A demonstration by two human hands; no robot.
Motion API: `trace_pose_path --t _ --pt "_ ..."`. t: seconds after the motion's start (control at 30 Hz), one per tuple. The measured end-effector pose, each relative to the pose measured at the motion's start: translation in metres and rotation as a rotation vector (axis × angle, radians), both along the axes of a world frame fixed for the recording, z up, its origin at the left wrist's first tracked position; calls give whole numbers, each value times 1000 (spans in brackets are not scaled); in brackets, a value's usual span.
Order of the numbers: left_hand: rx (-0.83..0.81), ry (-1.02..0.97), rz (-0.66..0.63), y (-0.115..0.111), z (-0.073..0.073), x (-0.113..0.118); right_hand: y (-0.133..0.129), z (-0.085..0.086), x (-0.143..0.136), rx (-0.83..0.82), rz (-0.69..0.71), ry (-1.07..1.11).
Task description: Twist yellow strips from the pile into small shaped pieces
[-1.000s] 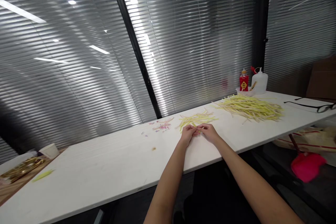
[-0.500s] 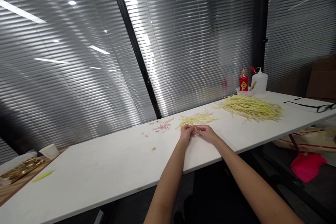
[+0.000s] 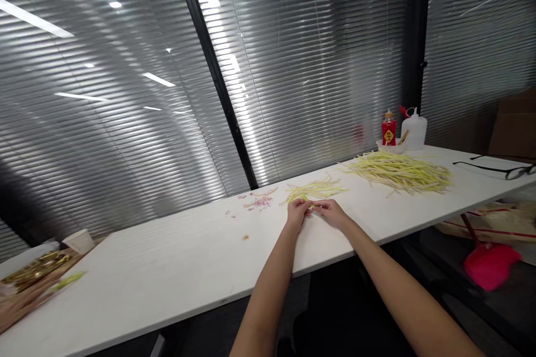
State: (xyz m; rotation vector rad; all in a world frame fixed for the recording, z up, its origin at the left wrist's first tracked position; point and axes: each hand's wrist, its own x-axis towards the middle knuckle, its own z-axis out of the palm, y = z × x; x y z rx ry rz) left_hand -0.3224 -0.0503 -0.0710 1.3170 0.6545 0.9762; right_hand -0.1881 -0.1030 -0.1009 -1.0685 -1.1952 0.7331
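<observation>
My left hand (image 3: 297,212) and my right hand (image 3: 329,211) meet over the white table (image 3: 176,268), fingertips nearly touching. Their fingers are pinched on thin yellow strips, of which only a small bit shows between them. Just behind my hands lies a loose small bunch of yellow-green strips (image 3: 320,187), its near ends running under my left fingers. Left of it is a scatter of small pink and purple loops (image 3: 262,201), which look like rubber bands. A larger heap of the same strips (image 3: 402,172) spreads to the right.
Beyond the heap stand a red bottle (image 3: 388,130) in a bowl and a white bottle (image 3: 414,131). Black-framed glasses (image 3: 513,173) lie at the right edge. At far left, another person's blurred hand (image 3: 20,308) reaches a yellow-green bundle (image 3: 67,280) near a white cup (image 3: 79,241).
Another person's hand has come in from the left edge onto the yellow-green bundle. My own hands have barely shifted, still pinched together.
</observation>
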Motion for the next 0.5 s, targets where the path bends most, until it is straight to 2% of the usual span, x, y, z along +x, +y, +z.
trace_pose_path --t 0.17,0.37,0.5 --pt "-43 -15 -22 -1 2 -2 3 -4 4 -30 16 3" --pt "-60 7 -52 -1 4 -3 1 -2 3 -59 65 53" --pt "-84 -20 -37 1 3 -2 0 -1 -2 -45 49 65"
